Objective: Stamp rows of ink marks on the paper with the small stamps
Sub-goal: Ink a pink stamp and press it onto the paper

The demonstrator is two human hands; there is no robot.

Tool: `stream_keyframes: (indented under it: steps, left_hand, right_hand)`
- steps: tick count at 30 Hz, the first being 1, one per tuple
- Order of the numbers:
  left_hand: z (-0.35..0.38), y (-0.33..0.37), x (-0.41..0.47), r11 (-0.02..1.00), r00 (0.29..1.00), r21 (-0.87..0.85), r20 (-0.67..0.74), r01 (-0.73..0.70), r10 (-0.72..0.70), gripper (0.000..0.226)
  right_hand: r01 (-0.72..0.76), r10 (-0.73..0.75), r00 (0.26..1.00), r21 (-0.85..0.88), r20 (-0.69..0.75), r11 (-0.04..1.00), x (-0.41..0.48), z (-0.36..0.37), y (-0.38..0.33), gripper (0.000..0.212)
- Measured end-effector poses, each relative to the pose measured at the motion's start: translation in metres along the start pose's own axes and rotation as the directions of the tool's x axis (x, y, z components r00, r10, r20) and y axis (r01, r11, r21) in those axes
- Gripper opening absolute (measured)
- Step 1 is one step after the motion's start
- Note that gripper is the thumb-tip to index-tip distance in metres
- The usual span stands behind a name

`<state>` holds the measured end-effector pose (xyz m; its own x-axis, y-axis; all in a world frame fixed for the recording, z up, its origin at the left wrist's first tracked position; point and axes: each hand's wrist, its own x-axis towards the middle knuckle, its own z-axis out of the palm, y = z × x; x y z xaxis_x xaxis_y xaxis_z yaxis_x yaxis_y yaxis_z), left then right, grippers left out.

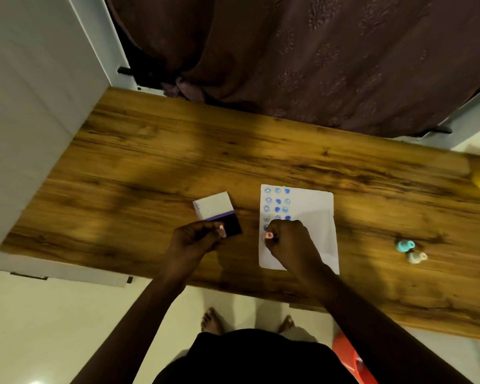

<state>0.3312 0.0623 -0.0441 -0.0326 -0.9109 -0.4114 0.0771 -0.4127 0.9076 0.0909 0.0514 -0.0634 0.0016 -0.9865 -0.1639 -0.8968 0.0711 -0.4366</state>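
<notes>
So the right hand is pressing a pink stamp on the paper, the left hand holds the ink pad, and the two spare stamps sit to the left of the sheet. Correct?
Not quite. In the head view the two spare stamps lie to the right of the paper, not the left. The rest holds: right hand on the pink stamp, left hand at the ink pad.

Dark garment, bare arms, bare feet

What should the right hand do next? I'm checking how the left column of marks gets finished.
Probably press the pink stamp straight down, then lift. The right hand holds it at the paper's left edge, just below the blue marks, while the left hand holds the ink pad.
</notes>
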Motion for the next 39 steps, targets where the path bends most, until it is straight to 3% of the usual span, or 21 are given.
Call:
stream_keyframes:
  steps: [3, 8, 12, 15, 18, 23, 28, 31, 34, 39]
  left_hand:
    - [0.008, 0.004, -0.002, 1.0, 1.0, -0.019, -0.004, -0.008, 0.008, 0.021]
    - [0.027, 0.003, -0.012, 0.999, 1.0, -0.047, -0.017, -0.003, 0.002, 0.026]
    - [0.054, -0.003, -0.023, 0.998, 1.0, -0.053, -0.003, 0.031, -0.031, 0.014]
    - [0.082, -0.005, -0.033, 0.996, 0.996, -0.056, 0.059, 0.069, -0.066, 0.011]
    - [0.11, -0.009, -0.041, 0.994, 0.982, -0.037, 0.163, 0.102, -0.094, 0.014]
    - [0.144, -0.015, -0.047, 0.993, 0.957, -0.01, 0.267, 0.12, -0.113, 0.031]
    - [0.166, -0.017, -0.049, 0.991, 0.959, -0.027, 0.257, 0.129, -0.118, 0.034]
    - [0.178, -0.015, -0.05, 0.993, 0.966, 0.015, 0.23, 0.12, -0.121, 0.016]
    - [0.188, -0.012, -0.052, 0.991, 0.961, 0.058, 0.244, 0.117, -0.127, 0.027]
    - [0.201, -0.011, -0.051, 0.989, 0.954, 0.14, 0.286, 0.052, -0.091, 0.018]
  right_hand:
    - [-0.017, 0.012, 0.999, 0.105, 0.049, 0.994, 0.001, -0.016, 0.003, 0.028]
    - [-0.048, 0.092, 0.986, 0.288, -0.142, 0.956, -0.01, -0.065, 0.02, 0.026]
    - [-0.129, 0.208, 0.977, 0.633, -0.051, 0.763, -0.032, -0.078, 0.043, 0.026]
    - [-0.135, 0.168, 0.985, 0.747, 0.032, 0.651, -0.054, -0.075, 0.053, 0.025]
    - [-0.139, 0.14, 0.988, 0.773, 0.065, 0.619, -0.07, -0.073, 0.06, 0.026]
    - [-0.058, 0.063, 0.998, 0.755, 0.022, 0.653, -0.085, -0.079, 0.078, 0.023]
    - [-0.026, 0.035, 0.999, 0.732, 0.003, 0.681, -0.091, -0.091, 0.096, 0.022]
    - [-0.015, 0.019, 1.0, 0.725, 0.002, 0.689, -0.092, -0.096, 0.107, 0.021]
    - [-0.018, -0.005, 0.999, 0.707, 0.032, 0.707, -0.092, -0.102, 0.117, 0.021]
    - [-0.038, -0.054, 0.992, 0.68, 0.114, 0.732, -0.094, -0.115, 0.133, 0.018]
